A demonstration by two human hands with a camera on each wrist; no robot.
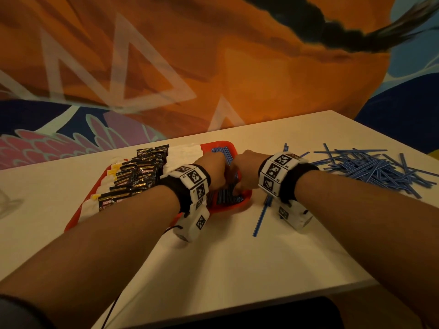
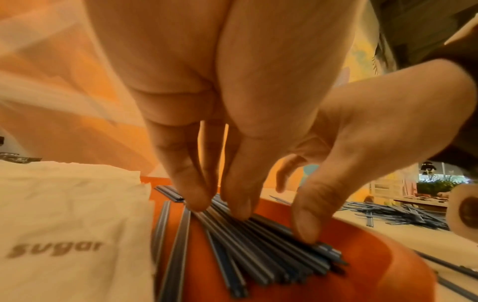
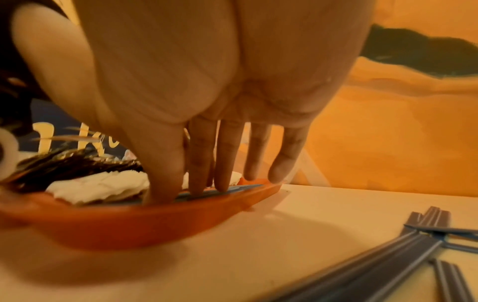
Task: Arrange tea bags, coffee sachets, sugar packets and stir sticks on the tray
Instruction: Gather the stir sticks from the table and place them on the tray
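— Lying where, the blue stir sticks point(image 2: 248, 243)?
— Bundled in the red tray point(image 1: 228, 205); straight fingertips of left hand point(image 2: 207, 143) and right hand point(image 3: 212, 122) press them.
— Hidden?
— Tea bags, unclear.

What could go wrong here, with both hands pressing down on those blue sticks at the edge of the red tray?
Both hands, the left hand and right hand, press straight fingertips on the stir sticks beside the tray's rim, so sticks might slide over it onto the table. The sticks fan out unevenly and could splay under the sugar packets. A wrist might also sweep the loose pile off the table.
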